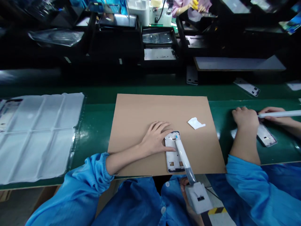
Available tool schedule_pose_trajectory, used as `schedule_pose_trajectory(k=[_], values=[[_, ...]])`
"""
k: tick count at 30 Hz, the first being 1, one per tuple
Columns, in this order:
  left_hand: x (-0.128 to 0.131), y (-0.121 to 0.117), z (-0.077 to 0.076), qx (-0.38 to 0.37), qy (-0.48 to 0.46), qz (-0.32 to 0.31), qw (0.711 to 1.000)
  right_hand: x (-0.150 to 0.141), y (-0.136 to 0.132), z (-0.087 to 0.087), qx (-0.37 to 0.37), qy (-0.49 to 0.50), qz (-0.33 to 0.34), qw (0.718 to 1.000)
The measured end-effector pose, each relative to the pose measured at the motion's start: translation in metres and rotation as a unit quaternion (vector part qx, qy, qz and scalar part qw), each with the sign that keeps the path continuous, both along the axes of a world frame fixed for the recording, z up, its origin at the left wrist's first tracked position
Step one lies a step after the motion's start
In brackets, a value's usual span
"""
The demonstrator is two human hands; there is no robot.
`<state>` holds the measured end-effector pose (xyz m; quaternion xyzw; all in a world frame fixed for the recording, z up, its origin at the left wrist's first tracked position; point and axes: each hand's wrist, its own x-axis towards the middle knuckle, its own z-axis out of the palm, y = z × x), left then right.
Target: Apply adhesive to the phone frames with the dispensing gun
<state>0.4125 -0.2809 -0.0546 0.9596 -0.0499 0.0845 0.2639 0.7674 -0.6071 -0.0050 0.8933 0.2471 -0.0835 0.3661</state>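
A white phone frame (173, 157) with dark edges and small cut-outs lies on a brown cardboard sheet (136, 110). My left hand (156, 138) reaches across from the left and holds the frame down, thumb across its face and forefinger by the upper edge, the other fingers spread over the card. A long white stick-like tool (183, 155) with a boxy end slants up to the frame, its blue tip at the upper part. Down at the boxy end, my right hand (192, 208) grips the tool, most of its fingers hidden behind the box.
A scrap of white paper (196, 123) lies on the card. At left is a pale compartmented tray (44, 135). A co-worker's hand (245, 117) works on another phone frame (266, 135) at right. Black bins (115, 47) line the back.
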Motion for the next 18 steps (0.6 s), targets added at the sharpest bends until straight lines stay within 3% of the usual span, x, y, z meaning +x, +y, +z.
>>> schedule_pose_trajectory(k=[18], values=[[0.0004,-0.0004,-0.0016,0.007,-0.002,-0.001,1.0,0.0102,-0.005,-0.008,-0.007,0.003,-0.002,1.0]])
